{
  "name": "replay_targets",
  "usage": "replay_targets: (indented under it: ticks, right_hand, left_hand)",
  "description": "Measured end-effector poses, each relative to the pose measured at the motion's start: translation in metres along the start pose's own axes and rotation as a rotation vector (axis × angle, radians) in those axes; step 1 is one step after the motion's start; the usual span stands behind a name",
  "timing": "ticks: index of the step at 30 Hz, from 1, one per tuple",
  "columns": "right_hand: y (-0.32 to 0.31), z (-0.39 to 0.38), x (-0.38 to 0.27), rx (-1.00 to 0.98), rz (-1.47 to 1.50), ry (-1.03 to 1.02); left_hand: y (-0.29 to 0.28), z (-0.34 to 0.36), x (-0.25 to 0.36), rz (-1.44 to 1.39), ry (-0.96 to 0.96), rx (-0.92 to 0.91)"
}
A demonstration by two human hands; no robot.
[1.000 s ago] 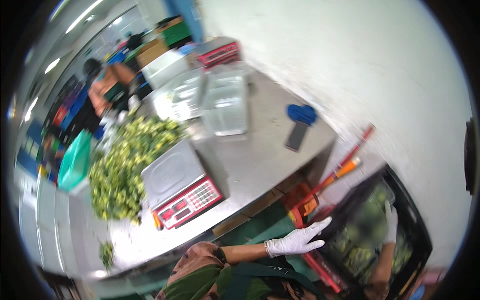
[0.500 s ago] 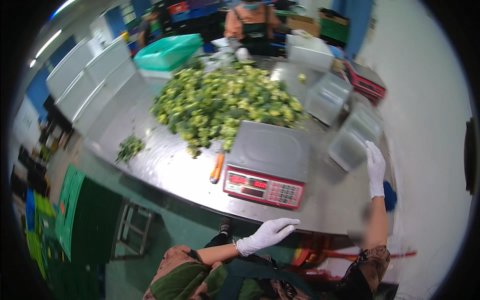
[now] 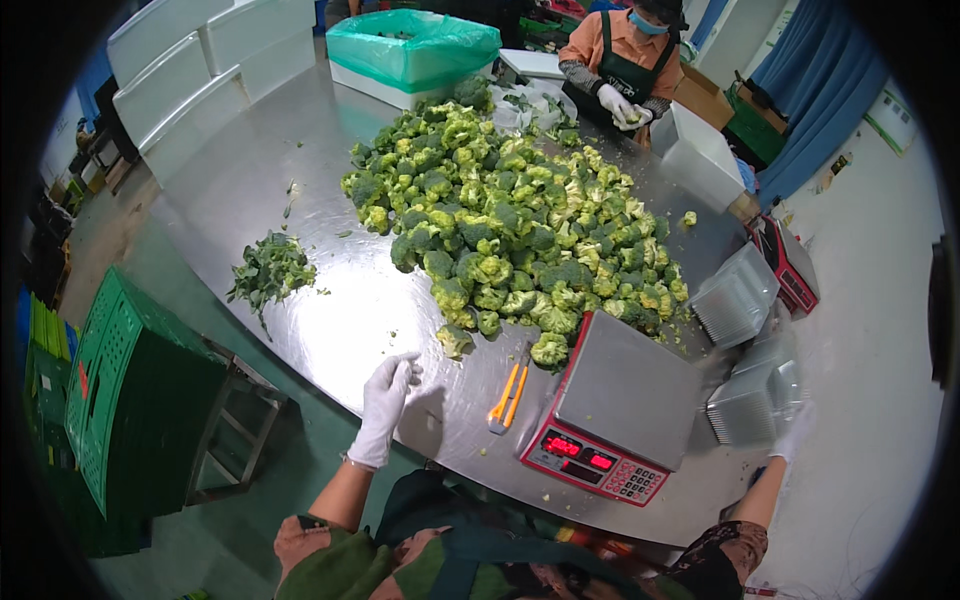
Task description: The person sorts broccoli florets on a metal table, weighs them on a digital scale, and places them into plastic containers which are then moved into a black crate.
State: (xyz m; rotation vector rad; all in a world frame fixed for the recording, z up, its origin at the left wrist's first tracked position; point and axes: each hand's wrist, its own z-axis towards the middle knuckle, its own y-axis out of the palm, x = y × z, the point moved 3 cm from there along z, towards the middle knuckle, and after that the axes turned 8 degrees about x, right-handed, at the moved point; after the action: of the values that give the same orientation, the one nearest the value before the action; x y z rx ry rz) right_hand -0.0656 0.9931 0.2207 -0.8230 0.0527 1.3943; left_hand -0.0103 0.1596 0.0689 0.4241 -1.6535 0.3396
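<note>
My left hand (image 3: 381,410), in a white glove, hovers by the table's near edge with its fingers loosely bent and apart, holding nothing. At the right, my gloved right hand (image 3: 795,432) is beside a stack of clear plastic trays (image 3: 745,408). Its fingers are blurred and partly hidden, so I cannot tell whether they grip a tray. Between my hands are an orange utility knife (image 3: 508,398) and a red-and-grey digital scale (image 3: 625,390) with a bare platform and lit red digits. A large heap of broccoli florets (image 3: 520,225) spreads behind them.
Leaf trimmings (image 3: 272,270) lie on the left of the steel table (image 3: 230,160). White bins (image 3: 185,85), a green-lined box (image 3: 412,55) and another scale (image 3: 785,262) stand around it. Across the table, a co-worker (image 3: 628,70) handles something small. Green crates (image 3: 130,390) stand at lower left.
My left hand has moved left and forward over the table edge. My right hand has come down beside the clear trays. The view has shifted and tilted, bringing the co-worker further into it.
</note>
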Motion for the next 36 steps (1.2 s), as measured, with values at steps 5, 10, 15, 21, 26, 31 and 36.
replay_targets:
  ticks: [5, 10, 15, 21, 26, 31, 36]
  right_hand:
    - [-0.03, -0.035, -0.227, -0.146, -0.038, -0.25]
    - [-0.036, -0.188, -0.305, -0.274, -0.054, -0.819]
    - [-0.035, -0.274, -0.329, -0.595, 0.112, -0.727]
    - [-0.011, -0.243, -0.34, -0.875, 0.402, -0.155]
    - [0.132, -0.243, -0.508, -0.935, 0.574, -0.278]
    - [0.301, -0.285, -0.584, -0.939, 0.586, -0.463]
    - [0.302, -0.331, -0.6, -0.927, 0.764, -0.591]
  left_hand:
    - [-0.021, 0.073, -0.012, 0.42, 0.214, 0.019]
    - [0.024, 0.106, -0.027, 0.464, 0.318, -0.069]
    - [0.045, 0.125, -0.009, 0.597, 0.487, 0.002]
    - [0.047, 0.158, -0.027, 0.401, 0.469, -0.055]
    - [0.045, 0.173, -0.03, 0.277, 0.227, -0.12]
    - [0.041, 0.185, -0.009, 0.036, 0.034, -0.364]
    - [0.039, 0.173, -0.009, -0.02, -0.069, -0.36]
